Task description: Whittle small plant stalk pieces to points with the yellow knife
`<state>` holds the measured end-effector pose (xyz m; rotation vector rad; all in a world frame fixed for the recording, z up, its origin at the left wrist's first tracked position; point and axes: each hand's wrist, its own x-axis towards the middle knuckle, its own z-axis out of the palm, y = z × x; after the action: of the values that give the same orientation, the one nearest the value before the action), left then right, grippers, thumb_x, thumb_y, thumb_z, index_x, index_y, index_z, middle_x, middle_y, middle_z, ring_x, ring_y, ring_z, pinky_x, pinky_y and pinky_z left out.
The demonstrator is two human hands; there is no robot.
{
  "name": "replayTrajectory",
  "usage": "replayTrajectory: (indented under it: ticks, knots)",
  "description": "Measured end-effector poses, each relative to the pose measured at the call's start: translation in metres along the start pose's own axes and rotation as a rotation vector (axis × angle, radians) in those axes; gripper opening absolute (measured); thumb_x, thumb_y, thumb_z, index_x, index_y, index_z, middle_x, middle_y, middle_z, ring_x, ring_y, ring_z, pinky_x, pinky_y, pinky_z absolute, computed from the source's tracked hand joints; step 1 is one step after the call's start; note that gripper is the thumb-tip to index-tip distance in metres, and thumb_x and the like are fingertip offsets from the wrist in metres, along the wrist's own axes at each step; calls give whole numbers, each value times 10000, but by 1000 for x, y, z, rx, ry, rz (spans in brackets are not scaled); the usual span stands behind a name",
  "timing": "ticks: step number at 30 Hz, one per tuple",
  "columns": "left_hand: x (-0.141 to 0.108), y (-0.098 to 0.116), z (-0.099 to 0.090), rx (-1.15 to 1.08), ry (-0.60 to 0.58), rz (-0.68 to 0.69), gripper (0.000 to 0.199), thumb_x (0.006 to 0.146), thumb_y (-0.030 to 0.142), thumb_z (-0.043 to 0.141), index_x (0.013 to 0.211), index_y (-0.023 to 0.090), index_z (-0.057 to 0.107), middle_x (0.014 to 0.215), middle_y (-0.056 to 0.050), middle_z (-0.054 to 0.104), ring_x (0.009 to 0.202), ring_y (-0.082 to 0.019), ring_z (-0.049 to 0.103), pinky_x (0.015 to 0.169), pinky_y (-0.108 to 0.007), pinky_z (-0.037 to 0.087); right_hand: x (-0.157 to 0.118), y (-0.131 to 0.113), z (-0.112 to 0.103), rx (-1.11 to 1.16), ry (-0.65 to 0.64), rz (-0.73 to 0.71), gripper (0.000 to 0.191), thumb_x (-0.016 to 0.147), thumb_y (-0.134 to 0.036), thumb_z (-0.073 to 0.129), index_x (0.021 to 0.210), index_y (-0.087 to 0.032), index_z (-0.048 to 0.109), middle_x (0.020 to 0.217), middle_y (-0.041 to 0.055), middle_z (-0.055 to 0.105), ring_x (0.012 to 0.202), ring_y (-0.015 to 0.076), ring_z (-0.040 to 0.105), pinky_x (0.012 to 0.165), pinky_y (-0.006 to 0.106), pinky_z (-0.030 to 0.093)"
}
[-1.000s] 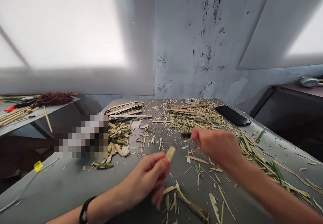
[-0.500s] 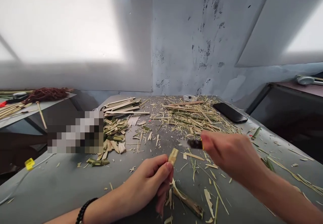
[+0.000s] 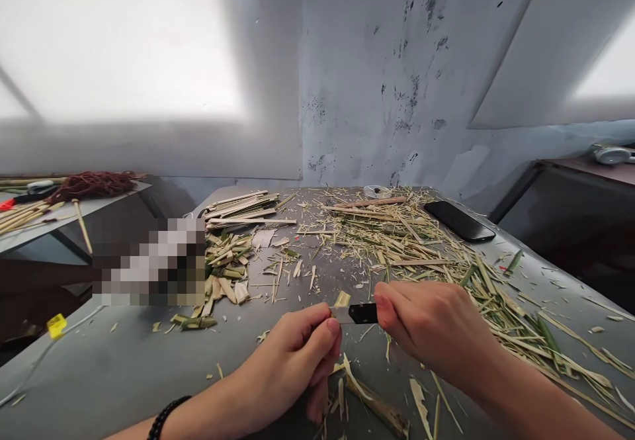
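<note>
Pinched in my left hand (image 3: 302,347) is a short piece of split bamboo (image 3: 342,299), its pale end sticking out past thumb and forefinger. My right hand (image 3: 436,324) is closed round the black handle of a utility knife (image 3: 363,313). The knife's blade lies across the bamboo piece, right beside my left thumb; its exact contact is partly hidden by the fingers. Below my hands a thicker bamboo length (image 3: 380,407) lies on the grey table (image 3: 238,341), with curled shavings around it.
Bamboo strips (image 3: 243,208) are stacked at the back left, above a heap of short chips (image 3: 223,261). Shavings (image 3: 397,228) spread over the back and right. A black phone (image 3: 459,220) lies at the right. A white cable (image 3: 82,317) with a yellow tag runs along the left.
My right hand has moved left and slightly down, bringing the knife blade onto the bamboo piece. My left hand keeps its grip in nearly the same place.
</note>
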<state>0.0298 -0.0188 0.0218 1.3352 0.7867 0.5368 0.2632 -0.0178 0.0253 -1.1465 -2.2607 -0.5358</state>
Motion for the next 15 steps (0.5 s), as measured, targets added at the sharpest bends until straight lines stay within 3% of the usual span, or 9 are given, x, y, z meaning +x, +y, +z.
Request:
replayTrajectory:
  ticks: [5, 10, 12, 15]
  knots:
    - [-5, 7, 2, 16, -22, -15, 463, 1001, 635, 456, 785, 226, 424, 540, 108, 365, 375, -67, 456, 404, -169, 340, 1, 13, 8, -130, 10, 108, 519, 1089, -325, 274, 657, -212, 537, 517, -29, 507, 425, 128, 453, 506, 298, 189]
    - [-15, 16, 11, 144, -136, -75, 504, 1003, 646, 440, 766, 202, 472, 564, 63, 438, 453, -59, 392, 419, -156, 288, 1, 62, -9, -334, 92, 382, 587, 1078, -374, 325, 518, -218, 405, 399, 5, 395, 344, 119, 234, 469, 282, 97]
    - [-13, 14, 11, 39, -140, -54, 489, 995, 654, 452, 787, 212, 464, 564, 79, 426, 426, -65, 435, 419, -163, 357, 0, 64, -22, -306, 129, 383, 570, 1078, -375, 339, 531, -221, 392, 411, -4, 390, 358, 122, 262, 464, 278, 125]
    - [-5, 6, 6, -97, -108, -28, 460, 1003, 633, 463, 797, 222, 440, 568, 97, 415, 401, -73, 497, 428, -176, 427, 1, 40, -31, -150, 132, 254, 544, 1092, -363, 309, 584, -216, 438, 457, -26, 417, 387, 119, 360, 473, 290, 199]
